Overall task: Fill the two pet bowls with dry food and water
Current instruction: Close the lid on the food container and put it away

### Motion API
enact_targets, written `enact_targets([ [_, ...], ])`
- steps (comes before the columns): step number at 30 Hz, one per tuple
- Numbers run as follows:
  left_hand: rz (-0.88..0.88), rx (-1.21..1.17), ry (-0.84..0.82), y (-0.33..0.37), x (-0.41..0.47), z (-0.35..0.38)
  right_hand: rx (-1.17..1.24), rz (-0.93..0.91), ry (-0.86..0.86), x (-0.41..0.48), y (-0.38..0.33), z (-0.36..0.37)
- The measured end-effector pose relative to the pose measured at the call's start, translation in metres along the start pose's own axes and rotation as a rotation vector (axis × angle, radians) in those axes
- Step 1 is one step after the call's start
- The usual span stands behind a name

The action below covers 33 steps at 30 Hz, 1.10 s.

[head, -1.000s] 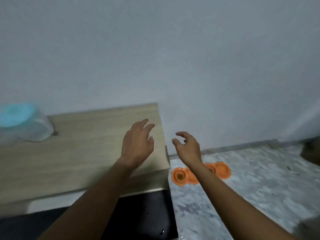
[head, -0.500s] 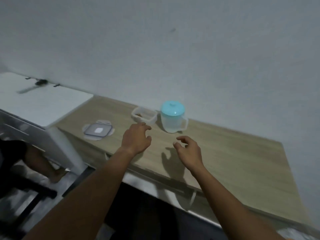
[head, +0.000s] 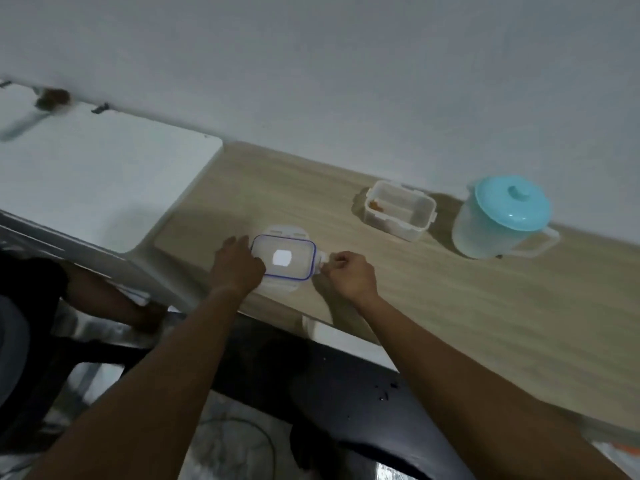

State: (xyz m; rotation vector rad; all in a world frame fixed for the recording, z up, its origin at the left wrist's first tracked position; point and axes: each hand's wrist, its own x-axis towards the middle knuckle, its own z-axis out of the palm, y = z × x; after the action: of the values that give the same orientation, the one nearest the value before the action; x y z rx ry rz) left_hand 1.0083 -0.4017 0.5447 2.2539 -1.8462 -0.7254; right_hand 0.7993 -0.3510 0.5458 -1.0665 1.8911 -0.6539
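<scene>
The lid point(head: 283, 259) lies on the tabletop point(head: 450, 306), left hand point(head: 237, 268) gripping one end, right hand point(head: 349, 273) pinching the clip at the other; the nearly empty food box point(head: 398, 211) and jug point(head: 502, 216) stand beyond, bowls out of view, so probably only closing up remains.

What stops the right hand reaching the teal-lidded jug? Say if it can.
Probably yes. Bare countertop lies between the right hand and the jug; the open food container stands aside, nearer the wall. But it pinches a tab of the lid and must let go first.
</scene>
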Motion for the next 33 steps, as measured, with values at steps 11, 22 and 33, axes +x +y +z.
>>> enact_targets([
  [11, 0.111, -0.254, -0.045, -0.008, 0.039, -0.016, 0.256, 0.108, 0.139, 0.030, -0.012, 0.002],
  [22, 0.091, -1.238, -0.440, 0.170, 0.062, -0.024, 0.776, -0.109, 0.572, 0.044, -0.010, -0.123],
  [33, 0.062, -0.971, -0.023, 0.209, 0.087, 0.064, 0.266, -0.020, 0.578, 0.086, 0.025, -0.116],
])
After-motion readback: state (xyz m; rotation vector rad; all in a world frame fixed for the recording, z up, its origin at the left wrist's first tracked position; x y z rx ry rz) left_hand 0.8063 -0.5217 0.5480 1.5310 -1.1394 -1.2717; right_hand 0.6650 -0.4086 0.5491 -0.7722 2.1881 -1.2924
